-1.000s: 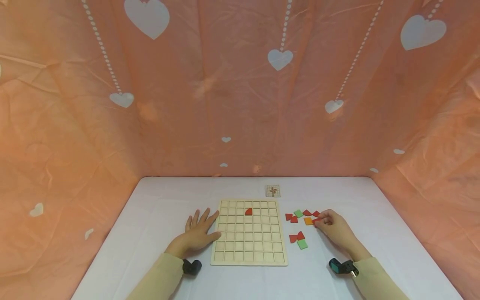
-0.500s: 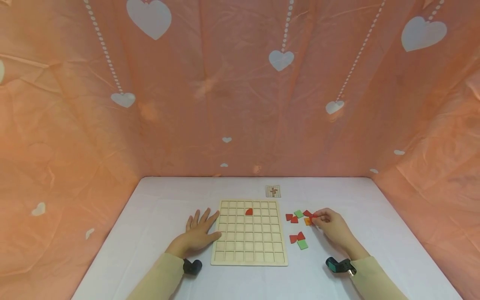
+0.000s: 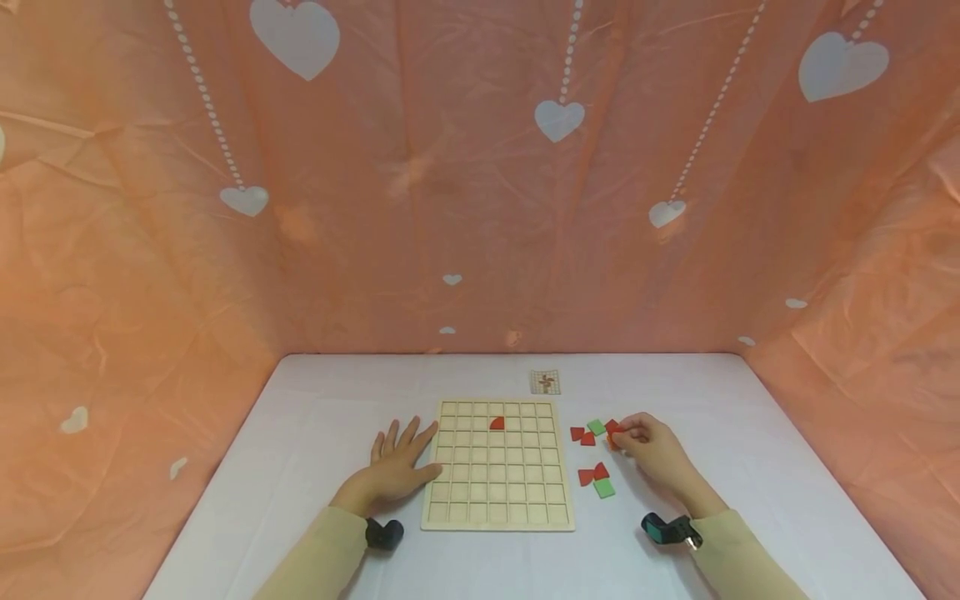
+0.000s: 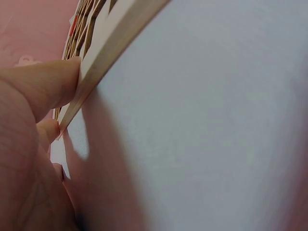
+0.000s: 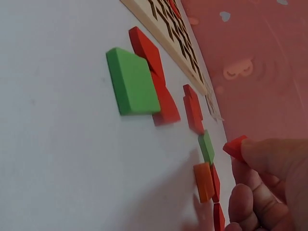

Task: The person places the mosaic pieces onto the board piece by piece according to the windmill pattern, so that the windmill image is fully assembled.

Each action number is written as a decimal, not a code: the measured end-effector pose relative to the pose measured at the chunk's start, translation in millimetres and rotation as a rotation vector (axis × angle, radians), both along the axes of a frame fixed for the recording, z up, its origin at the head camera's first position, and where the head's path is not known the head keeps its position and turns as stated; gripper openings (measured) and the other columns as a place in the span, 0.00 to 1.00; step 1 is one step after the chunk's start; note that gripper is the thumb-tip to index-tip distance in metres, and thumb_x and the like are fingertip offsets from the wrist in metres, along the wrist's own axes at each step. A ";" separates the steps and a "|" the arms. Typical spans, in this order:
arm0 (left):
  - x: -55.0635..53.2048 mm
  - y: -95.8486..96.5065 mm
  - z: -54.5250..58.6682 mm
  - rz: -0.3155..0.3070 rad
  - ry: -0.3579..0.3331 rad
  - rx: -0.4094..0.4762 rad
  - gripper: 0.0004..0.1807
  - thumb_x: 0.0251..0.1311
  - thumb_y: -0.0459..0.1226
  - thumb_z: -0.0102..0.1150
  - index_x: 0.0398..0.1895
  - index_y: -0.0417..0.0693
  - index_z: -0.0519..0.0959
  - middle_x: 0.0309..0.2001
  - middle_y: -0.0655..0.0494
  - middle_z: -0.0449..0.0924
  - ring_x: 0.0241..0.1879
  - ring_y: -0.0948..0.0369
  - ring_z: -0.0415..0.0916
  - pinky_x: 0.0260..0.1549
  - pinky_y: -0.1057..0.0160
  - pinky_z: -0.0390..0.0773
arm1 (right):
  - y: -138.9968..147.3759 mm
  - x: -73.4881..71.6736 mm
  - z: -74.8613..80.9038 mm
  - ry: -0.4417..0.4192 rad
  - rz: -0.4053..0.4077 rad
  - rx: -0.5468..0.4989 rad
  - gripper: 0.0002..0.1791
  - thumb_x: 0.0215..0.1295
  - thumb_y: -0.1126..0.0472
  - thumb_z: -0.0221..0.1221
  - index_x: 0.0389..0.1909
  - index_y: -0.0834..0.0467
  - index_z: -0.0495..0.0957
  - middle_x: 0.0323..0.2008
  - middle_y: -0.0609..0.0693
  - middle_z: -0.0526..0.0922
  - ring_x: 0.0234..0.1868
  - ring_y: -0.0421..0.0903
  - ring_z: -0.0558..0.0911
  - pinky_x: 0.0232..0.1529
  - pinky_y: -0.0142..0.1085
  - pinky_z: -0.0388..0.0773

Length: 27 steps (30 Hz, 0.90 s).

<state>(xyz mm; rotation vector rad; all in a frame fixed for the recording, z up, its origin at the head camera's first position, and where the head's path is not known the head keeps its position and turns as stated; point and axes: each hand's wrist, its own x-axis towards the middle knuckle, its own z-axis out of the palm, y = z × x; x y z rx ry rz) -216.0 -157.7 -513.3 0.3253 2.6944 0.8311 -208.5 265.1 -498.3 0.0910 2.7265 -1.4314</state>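
Observation:
My right hand (image 3: 662,457) pinches a small red tile (image 5: 234,147) between thumb and fingers, held up over the upper group of loose tiles. Beneath it lie an orange square tile (image 5: 204,183) and a red tile (image 5: 216,184), partly covered by the hand in the head view. At the board's left side, my left hand (image 3: 397,468) rests with fingers spread, thumb and fingertips at the rim. The wooden grid board (image 3: 498,527) holds one red quarter-circle tile (image 3: 497,423) in its second row from the back.
Right of the board, a nearer cluster has a green square tile (image 3: 604,488) touching two red tiles (image 5: 148,55). Farther back lie another green tile (image 3: 596,427) and red tiles (image 3: 577,433). A pinwheel-pattern card (image 3: 545,382) sits behind the board. Pink cloth walls (image 3: 480,217) enclose the table.
My right hand has shifted left with the red tile, from right of the orange tile to over it. My left hand and the board stay put.

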 end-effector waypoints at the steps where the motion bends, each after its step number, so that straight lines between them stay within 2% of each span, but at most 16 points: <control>1: 0.3 0.1 0.1 0.000 0.000 -0.001 0.41 0.64 0.54 0.55 0.77 0.56 0.53 0.77 0.45 0.36 0.73 0.43 0.20 0.66 0.41 0.22 | -1.3 -0.2 0.0 -0.004 0.000 -0.002 0.16 0.67 0.55 0.60 0.48 0.61 0.73 0.35 0.51 0.81 0.36 0.48 0.77 0.31 0.34 0.75; 9: 0.4 0.3 -1.8 0.003 -0.001 -0.009 0.41 0.64 0.54 0.55 0.77 0.57 0.53 0.77 0.46 0.36 0.73 0.43 0.20 0.66 0.40 0.22 | -11.2 -2.3 -0.9 0.002 0.020 0.023 0.18 0.70 0.57 0.57 0.56 0.60 0.74 0.35 0.52 0.78 0.35 0.48 0.76 0.31 0.34 0.76; 13: -0.2 0.2 -2.8 0.003 -0.005 -0.011 0.42 0.63 0.55 0.55 0.77 0.57 0.52 0.77 0.46 0.35 0.73 0.44 0.20 0.66 0.41 0.21 | -15.1 -2.7 -2.4 -0.010 0.029 0.007 0.17 0.72 0.59 0.53 0.59 0.57 0.74 0.41 0.52 0.80 0.39 0.48 0.76 0.38 0.35 0.77; 16: -0.5 0.6 -3.0 0.002 -0.005 -0.005 0.42 0.63 0.55 0.55 0.77 0.57 0.52 0.77 0.46 0.35 0.73 0.44 0.20 0.66 0.41 0.21 | -17.8 -2.2 -2.7 -0.024 0.026 -0.003 0.16 0.74 0.59 0.51 0.59 0.55 0.75 0.46 0.51 0.80 0.43 0.49 0.75 0.42 0.36 0.77; 20: -1.5 0.6 -3.7 -0.001 0.002 -0.008 0.41 0.64 0.55 0.55 0.77 0.56 0.52 0.77 0.46 0.36 0.73 0.43 0.20 0.66 0.41 0.22 | -22.0 -0.9 -2.3 -0.027 0.019 -0.007 0.14 0.73 0.59 0.52 0.56 0.55 0.76 0.47 0.51 0.80 0.45 0.49 0.76 0.45 0.38 0.78; 23: -2.6 -0.3 -4.6 -0.001 -0.004 -0.015 0.42 0.64 0.55 0.55 0.77 0.57 0.52 0.77 0.47 0.35 0.73 0.44 0.20 0.66 0.42 0.21 | -28.3 -1.3 -1.0 -0.016 0.002 -0.015 0.13 0.71 0.58 0.56 0.52 0.57 0.76 0.42 0.51 0.81 0.42 0.49 0.77 0.41 0.36 0.78; 27: -3.5 -1.9 -5.1 0.007 -0.012 -0.007 0.42 0.64 0.55 0.55 0.77 0.57 0.51 0.77 0.47 0.34 0.73 0.44 0.19 0.66 0.42 0.20 | -49.4 -5.1 3.0 -0.016 -0.030 -0.063 0.11 0.67 0.57 0.60 0.46 0.58 0.78 0.34 0.51 0.82 0.35 0.48 0.76 0.29 0.34 0.73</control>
